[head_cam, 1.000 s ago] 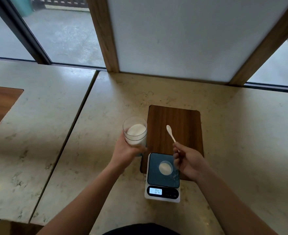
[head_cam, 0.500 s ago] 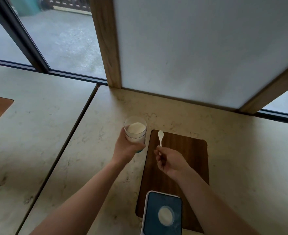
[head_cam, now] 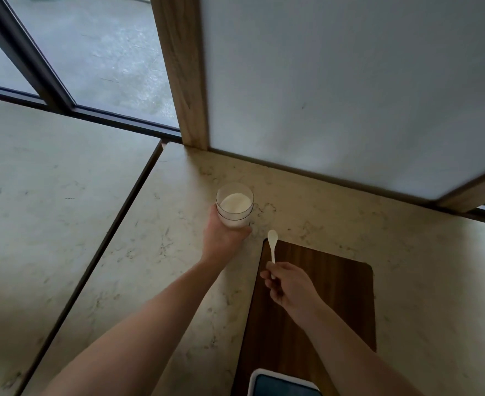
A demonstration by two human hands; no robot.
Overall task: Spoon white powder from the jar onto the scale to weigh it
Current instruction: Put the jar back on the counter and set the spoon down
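Note:
A clear glass jar with white powder stands on the marble counter, and my left hand is wrapped around its lower part. My right hand pinches the handle of a small white spoon; its bowl points away from me, to the right of the jar and a little nearer, and looks empty. The scale shows only its far edge at the bottom of the view, resting on the dark wooden board. Its display and the powder on it are out of sight.
A white panel in a wooden frame rises right behind the jar. A dark gap separates this counter from a second marble top on the left. Windows with dark frames run along the back left.
The view has tilted up and forward, so the scale has slid almost out at the bottom. Both hands reached farther away; the jar now sits near the back panel, the spoon beside it.

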